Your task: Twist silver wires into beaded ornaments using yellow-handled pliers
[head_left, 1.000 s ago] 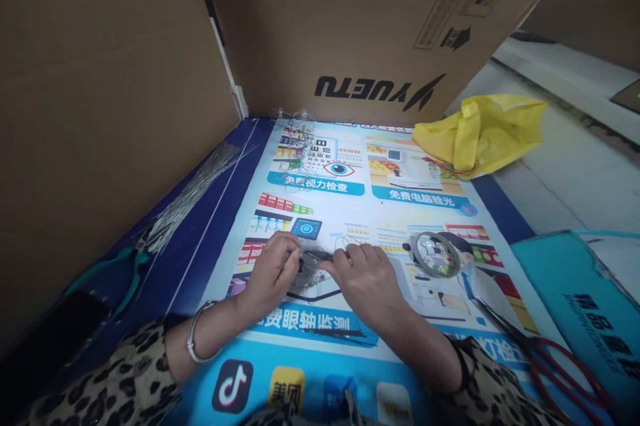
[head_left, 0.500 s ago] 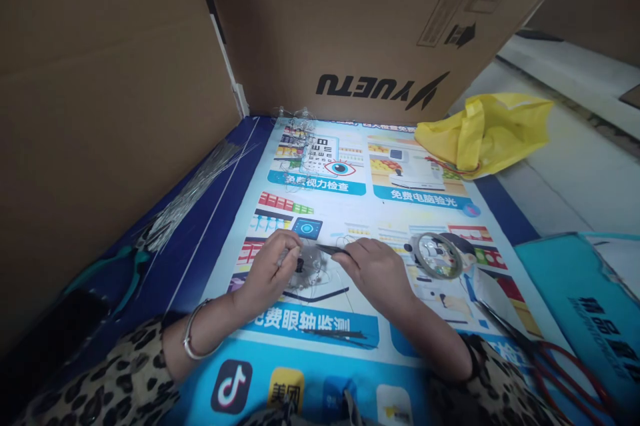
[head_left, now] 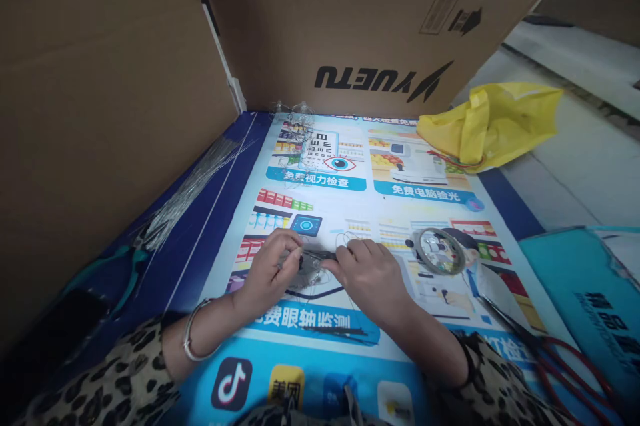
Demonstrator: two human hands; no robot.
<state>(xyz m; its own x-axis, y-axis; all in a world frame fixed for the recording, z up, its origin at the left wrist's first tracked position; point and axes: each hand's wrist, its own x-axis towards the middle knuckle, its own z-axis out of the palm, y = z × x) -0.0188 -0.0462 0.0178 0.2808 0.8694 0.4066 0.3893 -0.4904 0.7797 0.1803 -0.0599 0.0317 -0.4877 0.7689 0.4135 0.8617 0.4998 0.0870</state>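
My left hand is closed in a pinch on a fine wire piece with clear, see-through parts and loose wire loops. A small dark spot shows beside the fingertips; its kind is too small to tell. In my right hand is a thin dark pointed tool, tweezers-like, its far end reaching the left fingertips. My right fingers wrap round its near end and hide it. Thin wire loops stick up behind the right hand. Nearer me, several thin dark strips lie on the printed sheet.
A roll of clear tape and red-handled scissors lie to the right. At left are teal-handled pliers and a bundle of silver wires. Wire pieces, a yellow bag and cardboard walls stand behind.
The dark tool's tip has moved left to my left fingertips, and my right hand has come slightly closer to the left. The view has shifted a little.
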